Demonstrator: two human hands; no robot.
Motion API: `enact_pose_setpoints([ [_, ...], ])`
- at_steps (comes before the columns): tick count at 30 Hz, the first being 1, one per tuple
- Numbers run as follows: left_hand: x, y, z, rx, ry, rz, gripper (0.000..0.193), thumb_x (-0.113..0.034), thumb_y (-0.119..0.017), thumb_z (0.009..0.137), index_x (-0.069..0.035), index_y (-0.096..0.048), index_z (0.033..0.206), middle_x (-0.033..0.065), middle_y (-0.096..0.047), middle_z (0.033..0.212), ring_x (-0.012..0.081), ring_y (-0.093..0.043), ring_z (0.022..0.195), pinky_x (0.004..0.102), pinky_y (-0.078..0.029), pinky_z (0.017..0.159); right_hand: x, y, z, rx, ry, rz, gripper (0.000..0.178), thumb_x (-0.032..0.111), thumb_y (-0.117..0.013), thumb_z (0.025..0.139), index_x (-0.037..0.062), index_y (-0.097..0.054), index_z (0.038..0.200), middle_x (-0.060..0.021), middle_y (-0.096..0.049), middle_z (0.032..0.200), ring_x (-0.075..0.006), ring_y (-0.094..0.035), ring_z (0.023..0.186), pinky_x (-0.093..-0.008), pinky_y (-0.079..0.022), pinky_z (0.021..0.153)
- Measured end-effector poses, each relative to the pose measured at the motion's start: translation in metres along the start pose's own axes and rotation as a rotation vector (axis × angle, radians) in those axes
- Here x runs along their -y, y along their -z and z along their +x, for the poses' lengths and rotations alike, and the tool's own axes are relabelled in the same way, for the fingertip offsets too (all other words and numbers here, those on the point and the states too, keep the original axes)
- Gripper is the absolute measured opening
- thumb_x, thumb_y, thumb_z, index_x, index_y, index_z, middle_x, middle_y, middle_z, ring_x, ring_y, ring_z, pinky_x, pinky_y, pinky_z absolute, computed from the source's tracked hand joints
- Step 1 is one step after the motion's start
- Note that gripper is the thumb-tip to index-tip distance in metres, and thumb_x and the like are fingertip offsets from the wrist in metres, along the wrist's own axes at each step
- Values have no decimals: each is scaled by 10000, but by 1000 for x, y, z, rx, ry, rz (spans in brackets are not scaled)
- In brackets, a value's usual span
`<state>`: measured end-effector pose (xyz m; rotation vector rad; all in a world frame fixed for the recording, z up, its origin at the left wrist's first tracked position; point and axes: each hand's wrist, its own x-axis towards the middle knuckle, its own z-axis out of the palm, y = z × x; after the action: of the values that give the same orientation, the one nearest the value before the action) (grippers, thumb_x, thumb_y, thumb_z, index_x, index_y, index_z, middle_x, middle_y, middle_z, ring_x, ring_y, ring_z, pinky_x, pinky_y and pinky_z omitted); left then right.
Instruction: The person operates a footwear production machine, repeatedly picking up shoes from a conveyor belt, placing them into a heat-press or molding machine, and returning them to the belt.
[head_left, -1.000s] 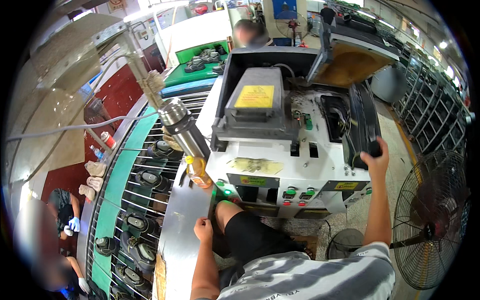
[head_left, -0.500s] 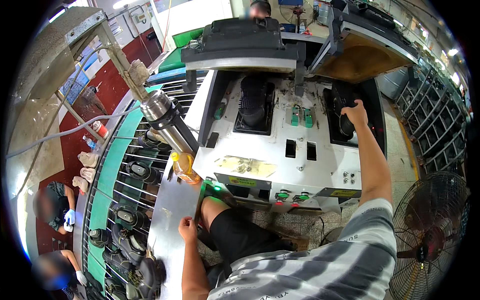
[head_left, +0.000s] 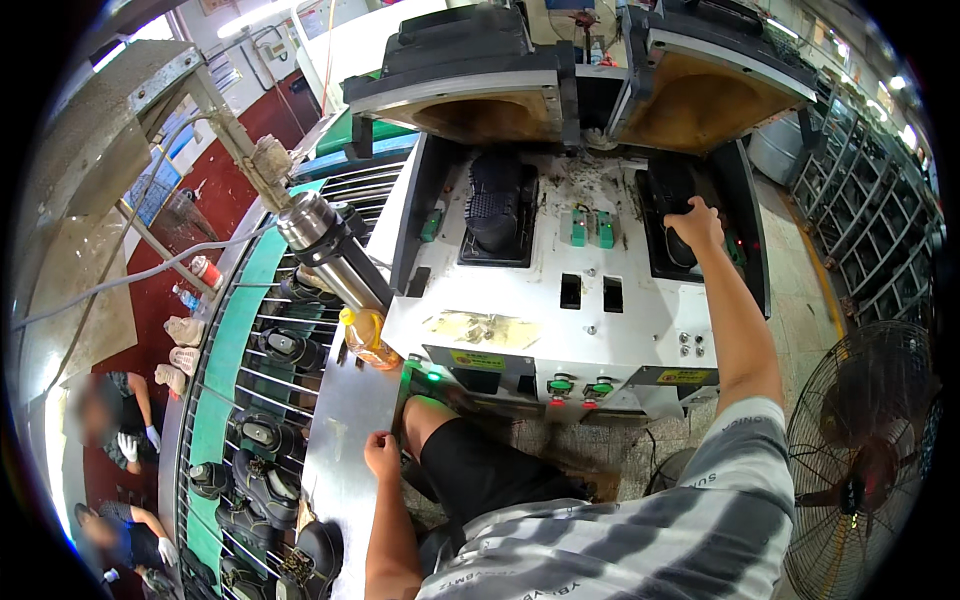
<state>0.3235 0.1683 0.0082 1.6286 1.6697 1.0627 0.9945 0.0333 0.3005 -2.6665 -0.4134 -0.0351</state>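
My right hand (head_left: 697, 222) is closed round the heel end of a black shoe (head_left: 674, 200) in the right-hand recess of a white machine (head_left: 480, 330). Sole up, another black shoe (head_left: 492, 205) lies in the left-hand recess, with no hand on it. My left hand (head_left: 381, 455) is curled closed over the edge of a bare metal ledge (head_left: 342, 425); what it holds, if anything, is hidden. Raised above the two recesses are the left lid (head_left: 460, 112) and the right lid (head_left: 700, 95), both with brown hollow undersides.
A steel flask (head_left: 335, 250) and a bottle of orange liquid (head_left: 369, 338) stand left of the machine. Several dark shoes (head_left: 265, 432) lie on the roller conveyor (head_left: 250, 375). Two co-workers (head_left: 125, 425) are beyond it. A caged fan (head_left: 855, 430) and metal racks (head_left: 865, 215) are at right.
The left lid has tilted further up, so its brown underside now shows. My right hand stays at the right-hand shoe, and my left hand keeps its place. The view has shifted slightly.
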Motion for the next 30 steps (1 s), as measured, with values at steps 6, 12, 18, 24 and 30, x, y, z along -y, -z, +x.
enact_pose_setpoints([
  [6, -46, -64, -32, 208, -452, -59, 101, -87, -626, 813, -16, -689, 844, 130, -690, 807, 242, -665, 759, 328, -513, 743, -61, -35, -10, -264, 374, 26, 679, 430, -696, 780, 100, -516, 1346, -169, -474, 1389, -366, -505, 1221, -430, -397, 1041],
  [12, -183, -153, -129, 1152, -404, 64, 258, -236, -601, 875, -50, -690, 1031, 143, -699, 951, 307, -673, 863, 375, -519, 780, -219, -61, -147, -569, 129, 750, 147, 76, -646, 874, 0, -525, 912, -33, -473, 805, -142, -444, 726, -293, -422, 677],
  [18, -240, -242, -183, 1294, -504, -194, 254, -180, -520, 917, -13, -660, 1048, 203, -666, 979, 390, -624, 923, 452, -488, 808, -289, -70, -195, -178, -776, 1652, 165, 219, -559, 905, 82, -481, 856, -19, -404, 750, -123, -353, 647, -266, -344, 616],
  [24, -188, -223, -152, 994, -534, -308, 228, -156, -526, 940, -26, -682, 1044, 176, -692, 955, 350, -656, 852, 408, -509, 789, -250, -127, -236, -175, -11, 874, 59, 63, -574, 841, 66, -521, 867, -19, -478, 765, -157, -463, 669, -287, -408, 629],
  [30, -80, -70, -58, 238, -278, -71, 174, -133, -589, 899, -15, -704, 952, 157, -709, 867, 265, -690, 809, 330, -528, 743, 2, -144, -285, 14, 951, 751, 368, 92, -697, 709, 0, -571, 1043, -167, -591, 1002, -340, -588, 908, -397, -477, 836],
])
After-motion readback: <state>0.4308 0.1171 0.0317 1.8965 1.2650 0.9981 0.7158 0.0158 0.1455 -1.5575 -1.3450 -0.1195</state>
